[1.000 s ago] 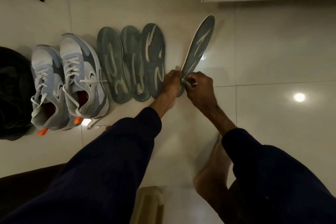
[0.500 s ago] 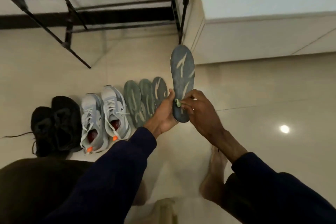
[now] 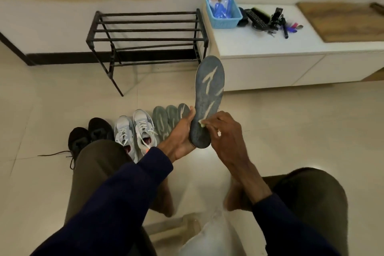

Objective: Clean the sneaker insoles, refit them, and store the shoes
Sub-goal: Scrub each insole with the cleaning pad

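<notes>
Centre: grey insole (image 3: 209,100) held upright above the floor (image 3: 291,120), toe end up, heel end gripped in the curled fingers of the left hand (image 3: 182,133). Right hand (image 3: 226,133) against its lower face, fingers (image 3: 216,118) clenched on a small pale wipe (image 3: 201,123) touching the insole. Behind, on the floor in one row: three more insoles (image 3: 164,119), the rightmost partly hidden by the left hand; grey sneakers (image 3: 135,131); black shoes (image 3: 89,135), partly hidden by a knee (image 3: 97,151). Further back: black shoe rack (image 3: 145,35) beside a white table (image 3: 249,45) bearing a blue basket (image 3: 223,14).
</notes>
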